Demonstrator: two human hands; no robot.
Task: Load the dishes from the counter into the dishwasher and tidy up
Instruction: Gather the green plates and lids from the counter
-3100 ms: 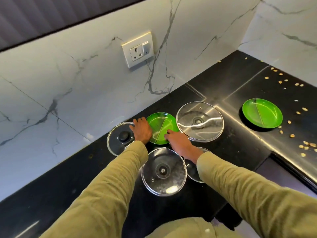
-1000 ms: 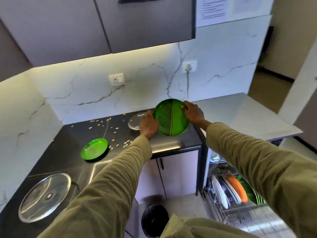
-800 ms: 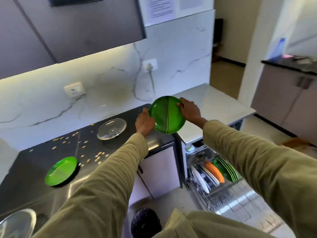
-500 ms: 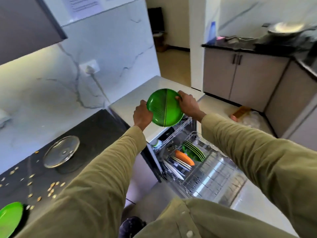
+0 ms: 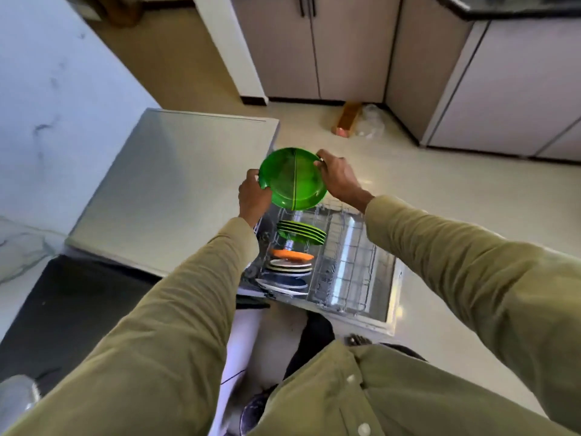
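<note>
Both hands are on the same green plate (image 5: 292, 179). The left hand (image 5: 253, 196) has its fingers curled round the plate's lower left rim, and the right hand (image 5: 338, 177) pinches the upper right rim, so each one is clamped on an edge. The plate is held up in the air, tilted with its face toward the camera, and a raised line runs down its middle. Both arms are in olive-green sleeves (image 5: 456, 262).

Straight below the plate is the pulled-out dishwasher rack (image 5: 349, 262), a wire basket sitting over the open dishwasher door (image 5: 391, 313). On the left side of the rack a row of plates stands on edge: a bunch of green plates (image 5: 301, 232) farthest from the camera, then an orange plate (image 5: 292, 254), then some white plates (image 5: 289, 267), with a dark blue one in among those nearer the camera. The right part of the rack is just bare wire.

To the left of the rack there's a pale grey bench (image 5: 169, 184), and nearer the camera a black bench (image 5: 69, 303) butts up against it. A bit of something glassy (image 5: 15, 401) shows at the bottom left corner, too cut off to tell what it is. Across the cream floor (image 5: 440, 199) are beige cabinets (image 5: 314, 45), with a brownish box and a clear plastic bag (image 5: 371, 124) lying at their foot.
</note>
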